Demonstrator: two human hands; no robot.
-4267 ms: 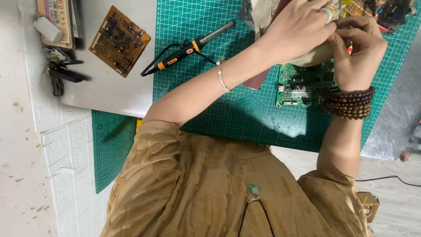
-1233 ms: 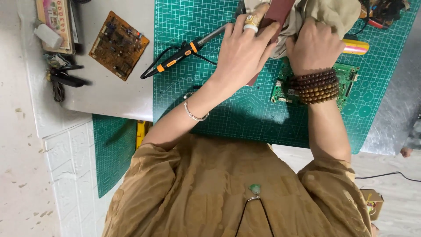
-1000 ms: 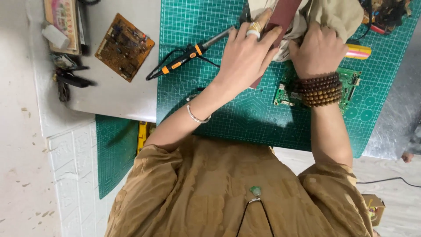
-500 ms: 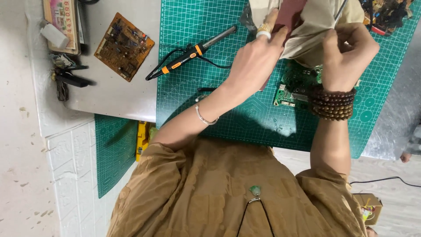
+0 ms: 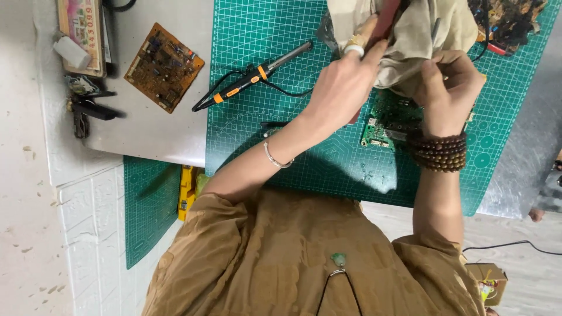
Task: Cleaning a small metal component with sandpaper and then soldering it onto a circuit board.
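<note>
While gripping crumpled beige cloth [image 5: 410, 35] over green circuit board [image 5: 389, 120], both hands [image 5: 345, 88] [image 5: 448, 88] closed mid-wipe; black-and-orange soldering iron [image 5: 252, 79] lying untouched nearby.

Green circuit board [image 5: 386, 120] half hidden under beige cloth [image 5: 421, 35].

Cloth [image 5: 410, 35]: soft, matt beige fabric, creased.
Cutting mat [image 5: 281, 152]: matt green, smooth plastic-like sheet.
Soldering iron [image 5: 252, 79]: black and orange plastic grip, dull metal tip.
Bracelet [image 5: 439, 153]: glossy dark wooden-looking beads.
</note>
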